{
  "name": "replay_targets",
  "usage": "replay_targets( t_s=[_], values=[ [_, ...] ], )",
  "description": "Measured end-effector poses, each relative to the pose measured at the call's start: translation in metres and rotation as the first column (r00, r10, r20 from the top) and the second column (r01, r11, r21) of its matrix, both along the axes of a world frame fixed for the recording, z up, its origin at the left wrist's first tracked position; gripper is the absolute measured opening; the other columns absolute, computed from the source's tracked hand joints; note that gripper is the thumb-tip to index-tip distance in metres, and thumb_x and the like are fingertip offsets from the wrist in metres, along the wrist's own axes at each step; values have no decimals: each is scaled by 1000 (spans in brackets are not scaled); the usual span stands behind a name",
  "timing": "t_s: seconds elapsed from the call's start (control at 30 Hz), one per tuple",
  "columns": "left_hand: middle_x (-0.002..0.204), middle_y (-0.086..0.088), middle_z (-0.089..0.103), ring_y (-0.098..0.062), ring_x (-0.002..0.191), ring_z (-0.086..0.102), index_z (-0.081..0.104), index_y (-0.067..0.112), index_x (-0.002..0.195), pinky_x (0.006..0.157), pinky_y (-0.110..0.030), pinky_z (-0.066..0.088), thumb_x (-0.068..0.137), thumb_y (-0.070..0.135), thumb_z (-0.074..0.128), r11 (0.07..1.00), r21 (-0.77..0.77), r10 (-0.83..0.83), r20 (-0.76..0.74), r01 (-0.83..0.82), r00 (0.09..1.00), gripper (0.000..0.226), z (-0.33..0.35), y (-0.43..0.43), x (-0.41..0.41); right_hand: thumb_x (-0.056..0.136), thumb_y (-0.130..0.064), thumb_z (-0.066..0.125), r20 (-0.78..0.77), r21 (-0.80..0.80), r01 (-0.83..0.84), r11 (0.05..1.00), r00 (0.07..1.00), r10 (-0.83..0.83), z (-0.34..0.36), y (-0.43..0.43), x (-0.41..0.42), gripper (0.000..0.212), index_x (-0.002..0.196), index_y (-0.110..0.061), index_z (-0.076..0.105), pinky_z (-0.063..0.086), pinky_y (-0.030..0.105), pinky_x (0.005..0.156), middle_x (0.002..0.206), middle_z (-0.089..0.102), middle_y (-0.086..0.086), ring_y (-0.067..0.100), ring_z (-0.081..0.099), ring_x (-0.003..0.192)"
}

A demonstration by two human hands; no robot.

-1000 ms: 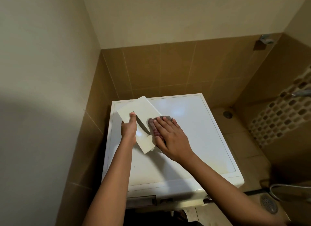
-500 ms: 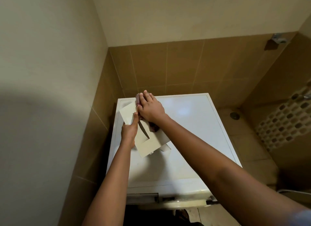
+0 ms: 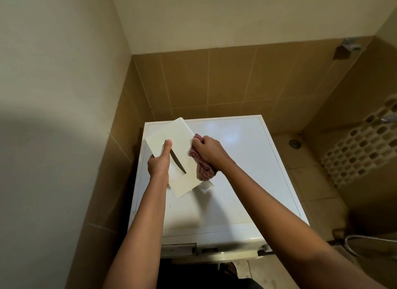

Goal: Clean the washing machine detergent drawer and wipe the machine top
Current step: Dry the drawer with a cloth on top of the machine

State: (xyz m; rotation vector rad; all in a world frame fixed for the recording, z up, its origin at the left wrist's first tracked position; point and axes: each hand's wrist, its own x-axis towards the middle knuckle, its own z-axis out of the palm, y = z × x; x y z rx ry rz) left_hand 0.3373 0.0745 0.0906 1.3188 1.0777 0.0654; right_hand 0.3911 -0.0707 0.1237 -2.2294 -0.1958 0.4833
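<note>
the detergent drawer point(image 3: 182, 142) is out of the machine and stands tilted on the left rear part of the machine top point(image 3: 247, 170), its pale flat face turned up toward the camera and a lower corner resting on the white panel. the left hand point(image 3: 159, 164) grips it by the left edge, thumb laid up along the face and the other fingers curled out of sight behind it. the right hand point(image 3: 208, 151) is closed around a bunched red-and-white striped cloth point(image 3: 203, 170), which it presses against the drawer's right side. the drawer looks like a light, stiff plastic moulding, probably slick if wet or soapy, with thin walls that could flex or crack if twisted; the long edges, held as the left hand has them, seem the safest place to take hold, leaving the face and inner compartments free for the cloth. the cloth is soft and will fold into corners. at the front of the machine the open drawer slot point(image 3: 178, 248) shows as a dark gap. brown wall tiles point(image 3: 214, 80) stand behind, and a floor drain point(image 3: 294, 143) lies to the right of the machine.
</note>
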Motion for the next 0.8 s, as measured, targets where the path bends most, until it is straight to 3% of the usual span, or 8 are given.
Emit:
replay_targets(
  t_s=[0.13, 0.3, 0.4, 0.5, 0.6, 0.7, 0.8],
  values=[
    [99, -2, 69, -23, 85, 68, 57, 21, 117, 64, -34, 57, 74, 62, 72, 1000, -22, 21, 39, -20, 999, 61, -2, 0, -4, 89, -44, 46, -69, 92, 39, 995, 997, -33, -4, -26, -24, 41, 89, -6, 59, 48, 33, 71, 88, 65, 8, 21, 60, 79],
    [103, -4, 70, -22, 84, 68, 57, 20, 121, 64, -35, 58, 76, 61, 70, 1000, 0, 31, 77, -31, 997, 62, -7, -2, -7, 90, -40, 51, -67, 176, 94, 980, 994, -83, -5, -34, -47, 34, 85, -7, 57, 46, 31, 68, 86, 64, 6, 17, 57, 76],
    [113, -7, 63, -22, 88, 62, 50, 13, 127, 65, -34, 53, 80, 64, 64, 995, 96, 30, 34, -33, 999, 70, -12, -12, -9, 92, -34, 51, 40, 171, 115, 979, 992, -123, -1, -29, -56, 27, 83, -9, 53, 40, 27, 60, 80, 59, 2, 16, 54, 72],
    [126, -15, 47, -33, 110, 51, 29, 3, 140, 85, -42, 48, 88, 57, 59, 968, 248, -7, -89, 28, 996, 80, -12, -24, -6, 94, -31, 49, 206, 76, 109, 991, 971, -123, -7, -24, -69, 22, 80, -14, 45, 35, 29, 55, 76, 56, 1, 17, 52, 67],
    [134, -21, 45, -37, 119, 47, 41, 0, 134, 92, -43, 48, 87, 62, 52, 914, 367, -107, -192, 172, 976, 78, -14, -33, -2, 95, -30, 45, 336, -57, 106, 993, 938, -81, -18, -22, -81, 17, 88, -15, 43, 35, 30, 60, 89, 56, 5, 23, 54, 75],
    [114, -8, 63, -29, 104, 60, 59, 7, 119, 95, -40, 50, 78, 75, 52, 967, 123, -213, -79, 222, 974, 80, -11, -49, 2, 97, -29, 42, 399, -123, 112, 986, 915, -54, -28, -18, -91, 18, 101, -12, 49, 36, 31, 62, 100, 56, 7, 27, 57, 85],
    [63, 1, 65, -18, 61, 60, 64, 12, 72, 70, -29, 52, 72, 61, 73, 966, -5, -257, 11, 257, 966, 49, -9, -59, 1, 97, -25, 42, 416, -149, 79, 986, 909, -10, -38, -13, -103, 22, 107, -9, 51, 38, 32, 64, 104, 57, 9, 27, 58, 90]
  ],
)
